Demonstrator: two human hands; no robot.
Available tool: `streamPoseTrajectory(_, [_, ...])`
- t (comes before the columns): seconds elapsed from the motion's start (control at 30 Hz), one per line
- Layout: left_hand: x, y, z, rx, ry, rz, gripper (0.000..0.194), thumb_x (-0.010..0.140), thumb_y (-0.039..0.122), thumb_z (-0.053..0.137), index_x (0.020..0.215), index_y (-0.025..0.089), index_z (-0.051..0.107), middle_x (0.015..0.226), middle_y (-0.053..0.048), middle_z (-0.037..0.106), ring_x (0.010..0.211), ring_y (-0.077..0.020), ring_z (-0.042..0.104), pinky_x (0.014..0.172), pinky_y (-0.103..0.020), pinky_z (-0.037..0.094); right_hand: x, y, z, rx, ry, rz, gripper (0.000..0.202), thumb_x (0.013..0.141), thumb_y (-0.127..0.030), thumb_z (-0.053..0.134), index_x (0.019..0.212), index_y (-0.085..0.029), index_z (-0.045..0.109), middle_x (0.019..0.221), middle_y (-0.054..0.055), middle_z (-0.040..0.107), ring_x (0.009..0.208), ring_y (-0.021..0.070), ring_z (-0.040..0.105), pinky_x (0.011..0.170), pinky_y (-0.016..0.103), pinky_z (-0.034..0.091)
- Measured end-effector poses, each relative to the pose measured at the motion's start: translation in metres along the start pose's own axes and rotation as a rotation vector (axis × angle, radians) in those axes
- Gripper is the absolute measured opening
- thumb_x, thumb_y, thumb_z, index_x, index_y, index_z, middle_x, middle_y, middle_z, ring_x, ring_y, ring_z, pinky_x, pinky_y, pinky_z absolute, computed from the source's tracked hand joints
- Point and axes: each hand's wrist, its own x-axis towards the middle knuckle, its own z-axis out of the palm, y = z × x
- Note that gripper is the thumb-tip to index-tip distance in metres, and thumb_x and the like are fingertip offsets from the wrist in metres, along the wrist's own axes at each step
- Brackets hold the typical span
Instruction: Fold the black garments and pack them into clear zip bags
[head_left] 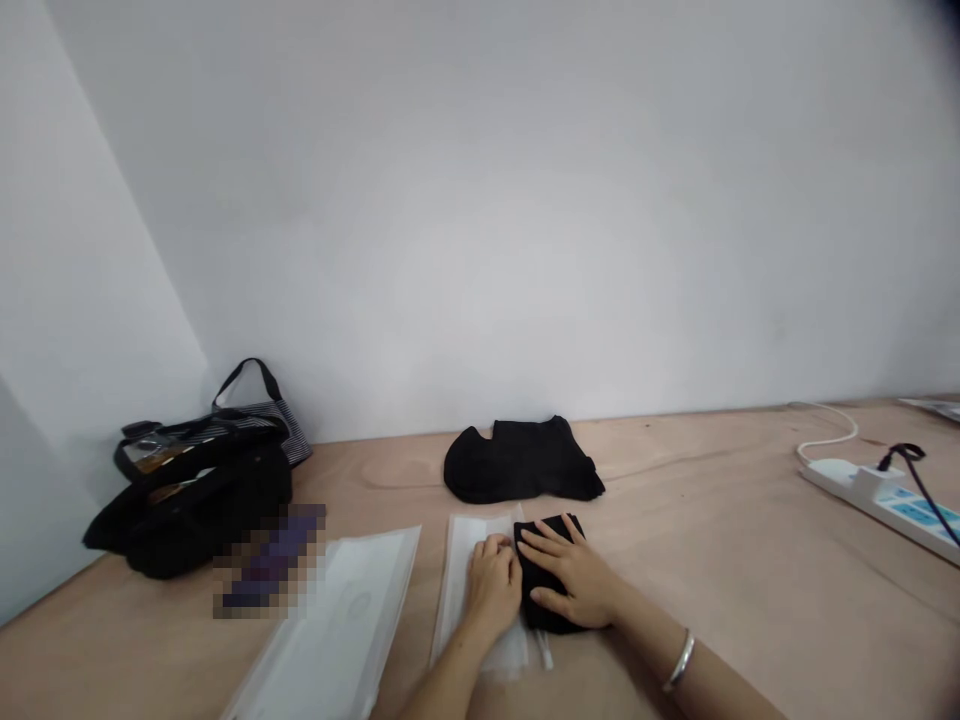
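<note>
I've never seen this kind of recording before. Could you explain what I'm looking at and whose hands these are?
There is no robot here: these are a person's own bare hands. The single picture comes from a camera worn on the head, looking forward and down.

The right hand lies spread on a folded black cloth. The left hand, fingers curled, rests on a pale plastic bag beside it; whether it grips anything is unclear.

On the table, another black cloth lies behind them, near the wall. Larger pale plastic, a black bag and a striped bag are to the left, a power strip to the right. One patch at left is pixelated.
</note>
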Motion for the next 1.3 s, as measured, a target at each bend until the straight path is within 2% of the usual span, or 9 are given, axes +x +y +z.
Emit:
streamPoseTrajectory(0.2, [0.001,0.0,-0.003,-0.018,-0.013,-0.007,0.031,0.085,0.018,0.032,0.081,0.018,0.062,0.104,-0.006,0.057,0.096,-0.0194,0.051,0.084,-0.034,0.04,0.006,0.002,0.011,0.006,-0.045,0.06,0.052,0.084,-0.045,0.037,0.134,-0.037,0.024,0.139,0.001,0.032,0.13,0.0291,0.014,0.091,0.065,-0.015])
streamPoseTrajectory(0.43, [0.003,0.008,-0.016,-0.04,-0.058,0.035,0.031,0.086,0.019,0.03,0.083,0.019,0.061,0.108,-0.005,0.056,0.099,-0.0194,0.049,0.083,-0.032,0.039,0.015,-0.025,0.025,0.051,0.033,0.302,0.06,0.072,-0.032,0.048,0.131,-0.033,0.033,0.139,0.002,0.032,0.129,0.0322,0.015,0.09,0.069,-0.008])
streamPoseTrajectory(0.57, [0.0,0.011,-0.032,-0.005,-0.133,0.131,0.028,0.086,0.017,0.031,0.092,0.022,0.058,0.099,-0.003,0.059,0.089,-0.0184,0.053,0.076,-0.03,0.039,0.008,-0.037,0.033,0.183,0.194,0.505,0.05,0.074,-0.019,0.039,0.123,-0.02,0.042,0.134,0.01,0.038,0.124,0.0271,0.031,0.098,0.058,0.016])
streamPoseTrajectory(0.67, [0.001,0.015,-0.043,0.075,-0.183,0.251,0.027,0.085,0.014,0.034,0.093,0.024,0.058,0.1,-0.002,0.06,0.09,-0.0196,0.053,0.076,-0.032,0.035,-0.004,-0.032,0.021,0.171,0.274,0.51,0.032,0.076,-0.023,0.042,0.106,-0.018,0.053,0.11,0.011,0.058,0.1,0.0233,0.053,0.085,0.039,0.039])
streamPoseTrajectory(0.77, [0.007,0.024,-0.046,0.109,-0.199,0.363,0.025,0.086,0.015,0.037,0.088,0.025,0.06,0.097,-0.001,0.063,0.091,-0.0201,0.053,0.078,-0.033,0.034,-0.011,-0.021,0.001,0.013,0.352,0.517,0.016,0.078,-0.03,0.045,0.083,-0.021,0.056,0.087,0.007,0.062,0.083,0.0218,0.057,0.076,0.036,0.041])
streamPoseTrajectory(0.87, [0.009,0.032,-0.045,0.118,-0.189,0.399,0.021,0.086,0.018,0.041,0.088,0.024,0.06,0.09,-0.002,0.064,0.09,-0.0208,0.054,0.079,-0.034,0.035,-0.016,-0.008,-0.011,-0.01,0.436,0.4,0.016,0.078,-0.035,0.048,0.079,-0.02,0.054,0.086,0.006,0.059,0.086,0.0213,0.055,0.078,0.035,0.04])
streamPoseTrajectory(1.07, [-0.022,0.016,-0.043,-0.071,-0.107,0.34,0.026,0.088,0.026,0.04,0.102,0.027,0.061,0.114,-0.002,0.058,0.108,-0.0202,0.048,0.093,-0.037,0.035,-0.029,0.014,-0.008,0.218,0.176,0.001,0.061,0.047,-0.062,0.069,0.09,-0.02,0.059,0.127,0.011,0.042,0.12,0.0287,0.034,0.097,0.04,0.028])
streamPoseTrajectory(1.2, [-0.038,-0.002,-0.044,-0.101,-0.215,0.337,0.036,0.09,0.035,0.036,0.125,0.032,0.044,0.137,0.0,0.037,0.126,-0.0227,0.03,0.102,-0.045,0.027,-0.037,0.017,-0.007,0.202,-0.008,-0.028,0.077,0.039,-0.064,0.071,0.105,-0.027,0.059,0.14,0.008,0.029,0.13,0.0334,0.014,0.102,0.052,0.004])
streamPoseTrajectory(1.3, [-0.039,-0.004,-0.046,-0.128,-0.307,0.364,0.04,0.092,0.034,0.029,0.132,0.032,0.03,0.138,0.001,0.035,0.128,-0.0201,0.027,0.105,-0.047,0.022,-0.038,0.016,-0.007,0.164,-0.027,0.003,0.074,0.043,-0.063,0.07,0.109,-0.032,0.058,0.141,0.006,0.027,0.13,0.0337,0.01,0.101,0.055,-0.001])
